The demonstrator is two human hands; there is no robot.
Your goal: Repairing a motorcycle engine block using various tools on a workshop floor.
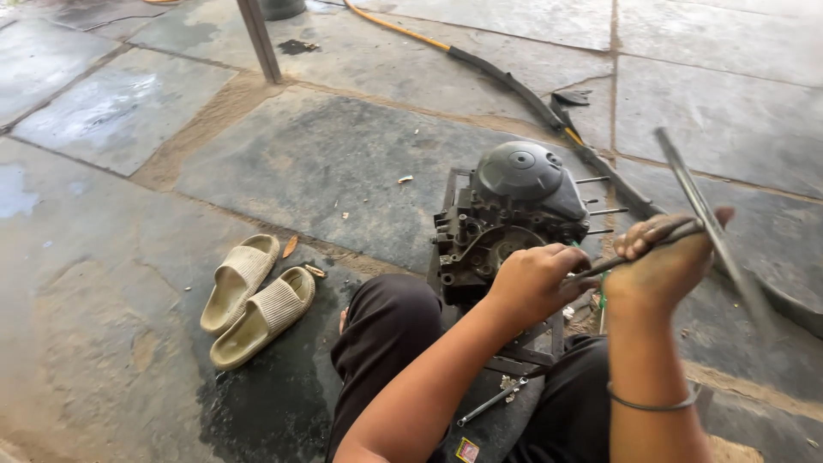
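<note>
A dark grey motorcycle engine (pixel 513 202) sits on a metal stand on the stone floor, studs sticking out of its right side. My left hand (pixel 533 281) is closed around the lower part of a long dark metal tool (pixel 639 249), just in front of the engine. My right hand (pixel 667 260) grips the tool's upper part, where a long blurred cross bar (pixel 705 214) slants up to the right. My knees in black trousers frame the stand.
A pair of beige slippers (pixel 254 298) lies on the floor to the left. A spanner (pixel 490 403) rests between my legs. A black and yellow hose (pixel 514 86) curves behind the engine. A metal post (pixel 260 39) stands at the back.
</note>
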